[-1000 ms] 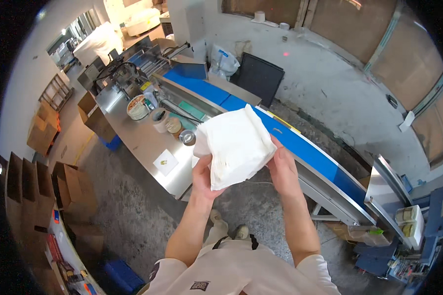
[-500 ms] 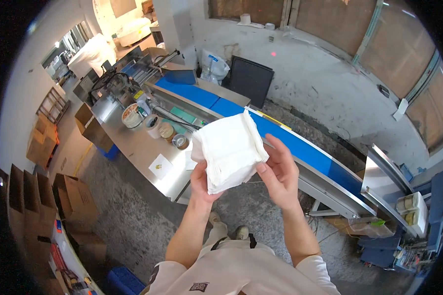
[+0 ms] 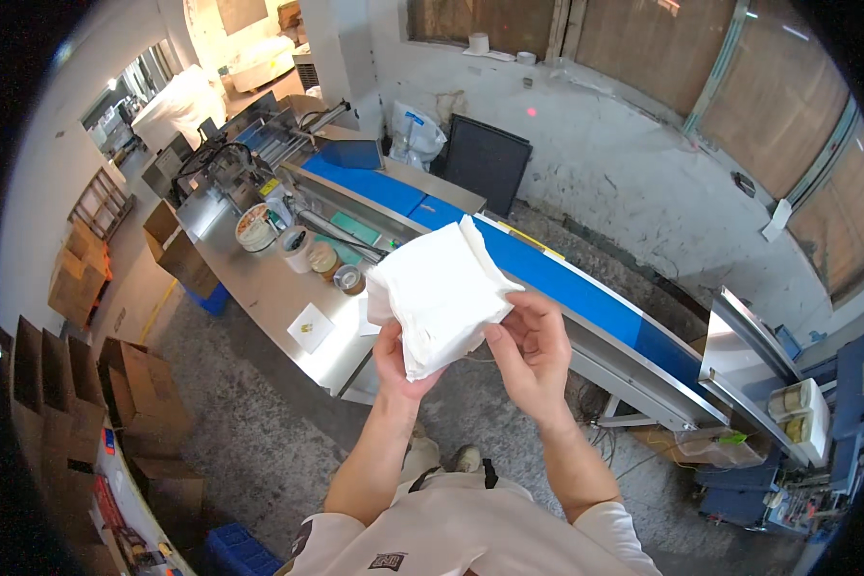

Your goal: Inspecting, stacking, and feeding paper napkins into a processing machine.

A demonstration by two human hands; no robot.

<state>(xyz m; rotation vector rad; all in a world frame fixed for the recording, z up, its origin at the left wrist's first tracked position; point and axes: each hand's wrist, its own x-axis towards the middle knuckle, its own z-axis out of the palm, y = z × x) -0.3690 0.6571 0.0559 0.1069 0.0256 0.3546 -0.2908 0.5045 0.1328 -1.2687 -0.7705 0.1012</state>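
Note:
In front of me I hold up a white stack of napkins, squarish, with soft ruffled edges. Its broad face is tilted toward me. My left hand grips its lower left corner from below, and most of those fingers are hidden behind it. At the right edge, my right hand has its thumb in front and its fingers curled round the side. The stack hangs in the air over the near side of the blue conveyor belt.
A steel table at left carries several tubs and jars and a small white card. Open cardboard boxes stand at lower left, near a blue crate. A slanted metal chute is at the belt's right end.
The stack has shifted slightly left. My right hand has moved in to the left, its fingers curling closer round the stack's right edge.

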